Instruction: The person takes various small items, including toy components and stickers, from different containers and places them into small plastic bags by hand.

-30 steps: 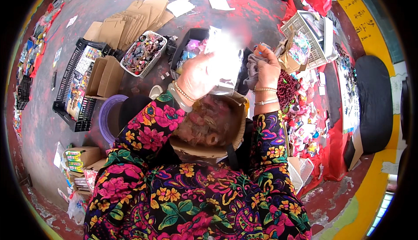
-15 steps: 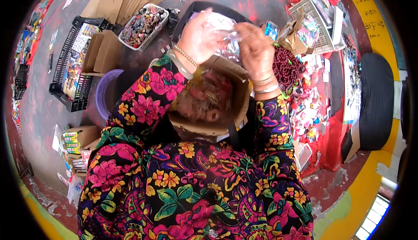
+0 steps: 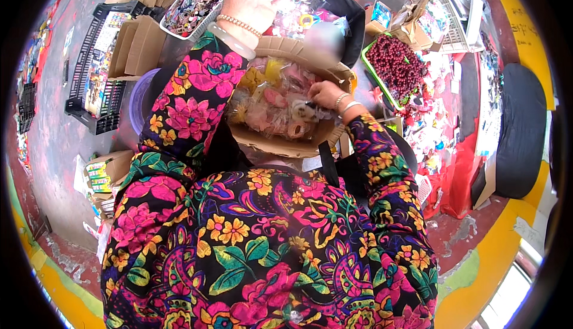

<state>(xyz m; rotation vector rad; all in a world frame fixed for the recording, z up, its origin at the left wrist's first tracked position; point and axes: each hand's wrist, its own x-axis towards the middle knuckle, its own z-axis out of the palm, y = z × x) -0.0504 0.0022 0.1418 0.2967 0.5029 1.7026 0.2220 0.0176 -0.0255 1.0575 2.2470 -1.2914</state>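
My left hand is raised over the near left rim of a black tub. Its fingers are spread and empty, beside small packaged goods and a yellow ring in the tub. In front of me stands an open cardboard box full of clear plastic packets with pink, yellow and white contents. My right hand reaches in over the box's right side, fingers pinched on a small clear packet with something greyish-white in it. What exactly is inside cannot be made out. A blurred patch hides part of the tub's near edge.
Left stand a white basket of hair ties, a black crate, an open carton and a purple tub. To the right are a green tray of dark red beads, a pale crate and scattered packets on red cloth.
My hands, together over the tub with a clear plastic bag, have parted. The right went down into the box; the left moved up and left, fingers spread. The view has shifted.
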